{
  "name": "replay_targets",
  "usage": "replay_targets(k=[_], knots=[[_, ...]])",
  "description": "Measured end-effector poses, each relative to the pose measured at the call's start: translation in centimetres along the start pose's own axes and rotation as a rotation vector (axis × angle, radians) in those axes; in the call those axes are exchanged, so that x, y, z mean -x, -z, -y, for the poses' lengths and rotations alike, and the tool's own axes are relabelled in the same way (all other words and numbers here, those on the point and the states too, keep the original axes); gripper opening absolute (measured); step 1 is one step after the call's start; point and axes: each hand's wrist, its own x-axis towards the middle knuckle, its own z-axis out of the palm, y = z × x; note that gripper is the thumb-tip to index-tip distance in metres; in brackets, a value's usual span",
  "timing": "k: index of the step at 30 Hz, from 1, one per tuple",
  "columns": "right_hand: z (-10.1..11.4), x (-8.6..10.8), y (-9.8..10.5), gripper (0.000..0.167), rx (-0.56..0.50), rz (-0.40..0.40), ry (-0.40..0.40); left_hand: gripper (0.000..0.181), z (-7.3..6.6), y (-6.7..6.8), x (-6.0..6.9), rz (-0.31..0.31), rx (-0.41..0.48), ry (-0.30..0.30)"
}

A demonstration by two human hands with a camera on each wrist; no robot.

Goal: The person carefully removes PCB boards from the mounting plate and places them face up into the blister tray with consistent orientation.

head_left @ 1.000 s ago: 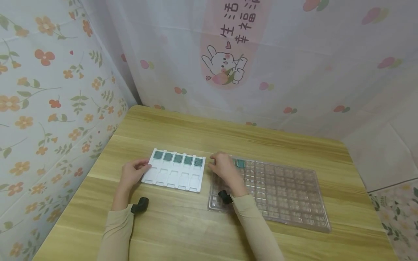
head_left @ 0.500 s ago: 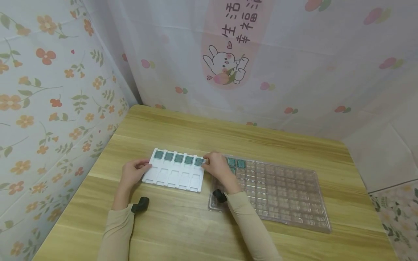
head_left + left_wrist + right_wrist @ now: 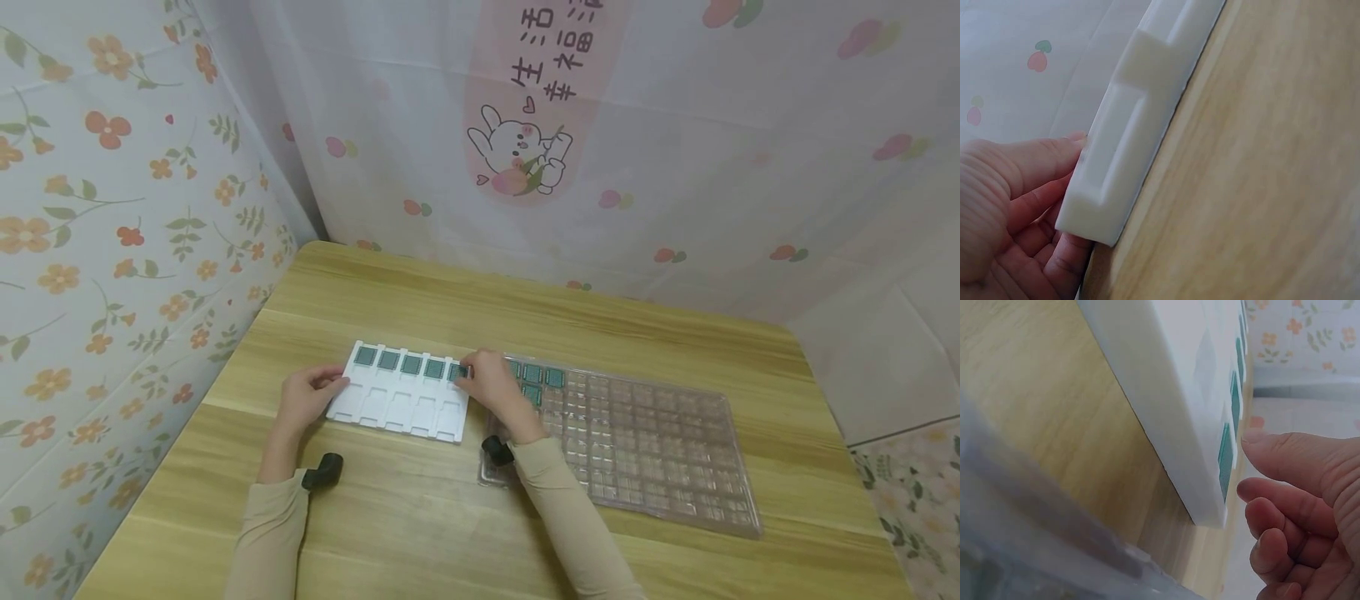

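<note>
The left hand (image 3: 302, 400) pinches the left edge of a white tray (image 3: 399, 386), its thumb (image 3: 1054, 156) on the rim in the left wrist view. Several green square chips (image 3: 411, 364) lie along the far row of this tray; the near row's pockets hold none. At the tray's far right corner is the right hand (image 3: 495, 385). In the right wrist view its thumb and forefinger stand apart close to the nearest green chip (image 3: 1225, 461), which lies in its pocket; the other fingers of that hand (image 3: 1304, 512) are loosely curled, with nothing seen in them.
A large clear plastic tray (image 3: 660, 450) with many pockets lies to the right, partly under the right forearm. It holds several green chips (image 3: 554, 378) at its far left corner. Patterned curtains (image 3: 390, 100) hang behind and left of the wooden table (image 3: 405, 517).
The right hand has moved left from the clear tray's corner to the rightmost chip of the white tray, uncovering more chips in the clear tray. The left hand has stayed on the white tray.
</note>
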Motion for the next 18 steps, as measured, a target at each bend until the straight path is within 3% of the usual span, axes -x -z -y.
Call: replay_targets(k=[11, 18], knots=[[-0.06, -0.13, -0.42, 0.024, -0.006, 0.0, -0.023, 0.028, -0.16, 0.09, 0.14, 0.003, -0.006, 0.008], [-0.32, -0.23, -0.65, 0.022, -0.005, -0.044, 0.01, 0.029, -0.21, 0.0, 0.06, -0.004, -0.017, 0.012]])
